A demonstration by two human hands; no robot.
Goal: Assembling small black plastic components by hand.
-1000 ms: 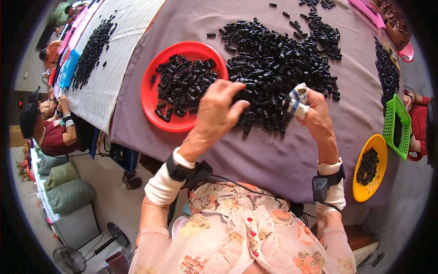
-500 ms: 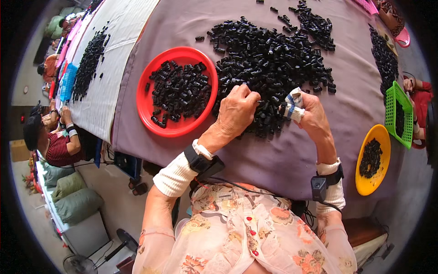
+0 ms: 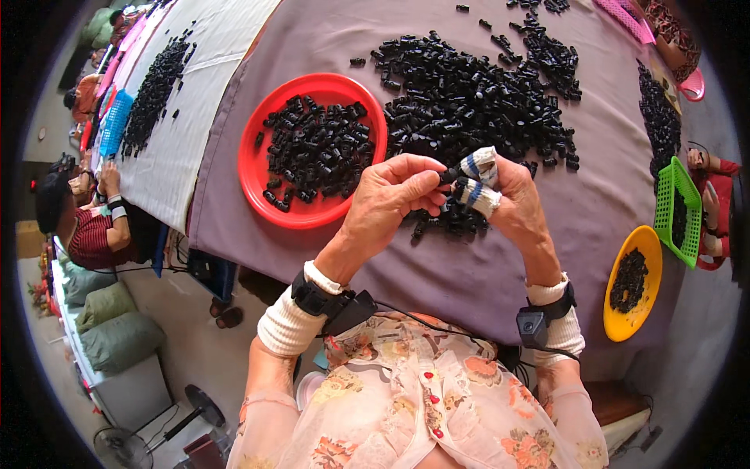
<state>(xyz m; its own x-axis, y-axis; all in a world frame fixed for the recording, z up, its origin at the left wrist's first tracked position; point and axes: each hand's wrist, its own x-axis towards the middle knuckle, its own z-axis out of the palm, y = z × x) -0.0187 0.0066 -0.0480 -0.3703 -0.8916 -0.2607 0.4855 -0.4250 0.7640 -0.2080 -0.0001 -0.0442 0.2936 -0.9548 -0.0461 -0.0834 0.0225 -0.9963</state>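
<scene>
While I watch, the left hand (image 3: 381,195) pinches a small, black, plastic-looking cylinder (image 3: 448,176), seemingly pointing rightward at the right hand's (image 3: 517,205) blue-striped white cloth finger covers (image 3: 481,198), toward the purple-grey cloth-covered table's (image 3: 437,277) near edge; the right's grip I can't tell.

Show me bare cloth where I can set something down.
Bare cloth lies between the pile and the yellow plate, beyond the red plate, and on the near side of the left hand and right hand. Crowded: the pile, which sits right beside the red plate and reaches between both hands.
</scene>
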